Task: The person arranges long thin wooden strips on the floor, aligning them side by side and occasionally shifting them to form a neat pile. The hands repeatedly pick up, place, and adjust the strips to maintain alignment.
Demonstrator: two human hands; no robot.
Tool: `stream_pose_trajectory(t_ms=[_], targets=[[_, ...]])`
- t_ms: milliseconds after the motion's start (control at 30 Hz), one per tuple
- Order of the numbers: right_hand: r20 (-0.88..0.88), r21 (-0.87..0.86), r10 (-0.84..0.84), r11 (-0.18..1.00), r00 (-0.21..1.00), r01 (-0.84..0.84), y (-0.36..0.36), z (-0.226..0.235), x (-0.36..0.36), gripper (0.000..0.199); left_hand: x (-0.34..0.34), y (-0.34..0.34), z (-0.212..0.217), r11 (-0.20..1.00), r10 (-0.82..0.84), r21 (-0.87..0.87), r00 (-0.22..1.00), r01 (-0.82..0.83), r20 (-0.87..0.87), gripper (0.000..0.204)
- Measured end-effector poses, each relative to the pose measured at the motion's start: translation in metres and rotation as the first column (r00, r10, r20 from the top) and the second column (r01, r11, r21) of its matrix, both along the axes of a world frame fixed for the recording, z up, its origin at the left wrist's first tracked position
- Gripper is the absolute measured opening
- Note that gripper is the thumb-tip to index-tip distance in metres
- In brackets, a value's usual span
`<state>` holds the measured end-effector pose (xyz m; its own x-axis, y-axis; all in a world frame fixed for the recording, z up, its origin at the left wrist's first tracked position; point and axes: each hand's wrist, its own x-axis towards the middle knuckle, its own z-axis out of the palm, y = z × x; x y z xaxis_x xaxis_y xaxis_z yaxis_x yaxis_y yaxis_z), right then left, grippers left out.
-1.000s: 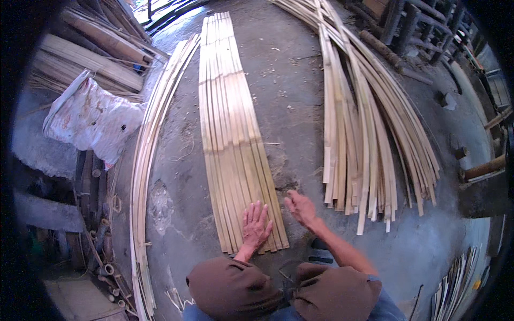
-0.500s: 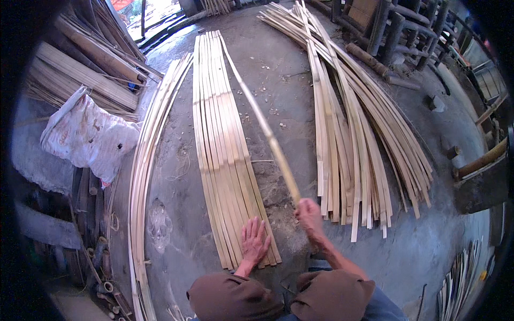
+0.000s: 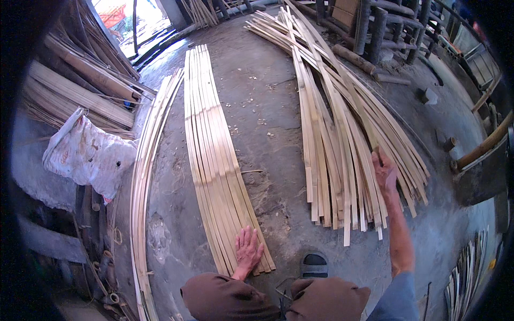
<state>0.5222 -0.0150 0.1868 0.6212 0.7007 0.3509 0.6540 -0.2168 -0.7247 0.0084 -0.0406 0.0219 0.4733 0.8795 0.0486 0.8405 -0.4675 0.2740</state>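
Note:
My left hand [image 3: 248, 250] lies flat, fingers stretched out, on the near end of a row of long bamboo strips [image 3: 213, 155] laid side by side on the floor. Out to the right, my right hand [image 3: 384, 170] is closed round the near end of a bamboo strip [image 3: 350, 80]. This strip runs away from me over a crossed pile of loose bamboo strips [image 3: 327, 176]. Whether it rests on the pile or hangs just above it, I cannot tell.
Another narrow bundle of strips [image 3: 140, 208] lies along the left. Beyond it are a stained white sack [image 3: 91, 152] and stacked bamboo slats [image 3: 80, 93]. Dark bamboo frames [image 3: 388, 32] stand at the far right. A sandal [image 3: 314, 265] shows between my knees and the pile.
My right hand has swung the bamboo strip away from the row's right side, over to the right-hand pile. My left hand stays flat on the row. The view has shifted slightly.

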Motion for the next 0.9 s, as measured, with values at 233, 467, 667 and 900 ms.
stream_pose_trajectory(t_ms=[233, 467, 667, 900], targets=[[0.403, -0.12, -0.12, 0.976, 0.907, 0.183, -0.005, -0.047, 0.15, 0.048, 0.007, 0.004, 0.002, 1.0, -0.015, -0.019, 1.0, 0.015, 0.018, 0.065], [0.264, -0.378, -0.034, 0.916, 0.964, 0.136, 0.006, -0.016, 0.19, 0.051, -0.001, 0.0, 0.006, 1.0, -0.011, 0.011, 1.0, 0.012, -0.014, 0.066], [0.32, -0.514, -0.008, 0.838, 0.947, 0.181, -0.003, -0.013, 0.22, 0.048, -0.003, -0.003, 0.0, 1.0, 0.005, -0.03, 0.999, -0.007, -0.039, 0.068], [0.623, -0.599, -0.014, 0.635, 0.782, 0.488, -0.004, -0.058, 0.229, 0.047, -0.005, -0.006, 0.011, 0.999, 0.024, -0.043, 0.999, -0.026, -0.047, 0.068]])
